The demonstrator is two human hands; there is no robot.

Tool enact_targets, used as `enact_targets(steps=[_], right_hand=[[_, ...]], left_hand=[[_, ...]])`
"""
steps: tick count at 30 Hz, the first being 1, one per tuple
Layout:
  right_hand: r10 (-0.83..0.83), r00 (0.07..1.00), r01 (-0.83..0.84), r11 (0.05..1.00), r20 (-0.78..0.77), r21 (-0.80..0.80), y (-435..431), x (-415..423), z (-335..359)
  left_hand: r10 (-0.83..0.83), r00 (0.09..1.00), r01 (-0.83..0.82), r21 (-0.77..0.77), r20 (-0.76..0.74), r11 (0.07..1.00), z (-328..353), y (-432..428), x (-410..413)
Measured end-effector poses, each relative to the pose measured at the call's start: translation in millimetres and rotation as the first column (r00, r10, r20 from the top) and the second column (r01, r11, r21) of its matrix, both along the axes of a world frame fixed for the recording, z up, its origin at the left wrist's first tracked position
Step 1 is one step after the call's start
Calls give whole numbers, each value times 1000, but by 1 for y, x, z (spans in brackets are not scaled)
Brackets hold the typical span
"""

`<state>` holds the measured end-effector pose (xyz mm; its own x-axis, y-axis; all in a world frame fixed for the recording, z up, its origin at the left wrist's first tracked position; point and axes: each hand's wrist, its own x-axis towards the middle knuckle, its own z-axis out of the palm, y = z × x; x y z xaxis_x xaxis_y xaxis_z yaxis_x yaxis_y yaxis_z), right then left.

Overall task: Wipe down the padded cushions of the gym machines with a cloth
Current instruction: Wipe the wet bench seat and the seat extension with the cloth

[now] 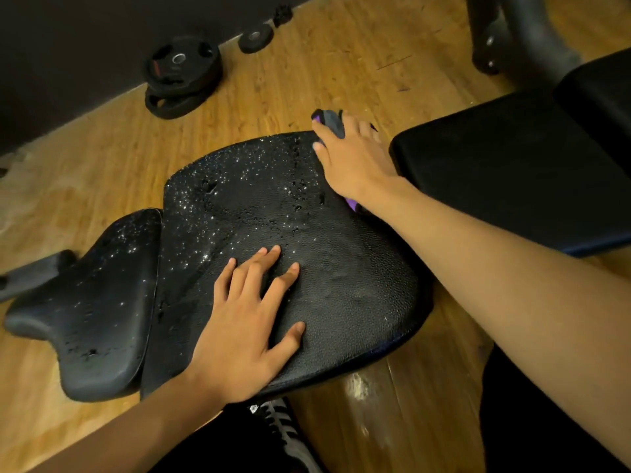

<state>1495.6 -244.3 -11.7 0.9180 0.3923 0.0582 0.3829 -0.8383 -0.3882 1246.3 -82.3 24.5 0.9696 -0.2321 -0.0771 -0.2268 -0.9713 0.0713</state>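
Droplets bead the seat cushion (273, 213) as the right hand (355, 162) presses a purple-grey cloth (329, 121) at its far edge; left hand (249, 322), fingers splayed flat, steadies it. Long overlapping strokes would likely clear it best.

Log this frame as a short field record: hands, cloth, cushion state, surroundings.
left hand: flat, fingers spread, on the large seat cushion
right hand: pressing the cloth at the cushion's far edge
cushion state: droplets over its far and left parts, near right part looks wiped
small cushion: droplets, untouched
floor: weight plates by the wall
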Motion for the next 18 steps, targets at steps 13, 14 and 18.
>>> enact_targets(steps=[13,14,18], right_hand=[[-22,1000,22,999,-21,33,-82,-195,-4],[5,1000,-5,1000,8,14,-75,-178,-3],[26,999,-24,998,35,-53,-29,-65,1]], left_hand=[[16,1000,-16,16,2,1000,1,-2,-1],[12,1000,-12,16,2,1000,0,-2,-1],[9,1000,-10,14,8,1000,0,-1,0]])
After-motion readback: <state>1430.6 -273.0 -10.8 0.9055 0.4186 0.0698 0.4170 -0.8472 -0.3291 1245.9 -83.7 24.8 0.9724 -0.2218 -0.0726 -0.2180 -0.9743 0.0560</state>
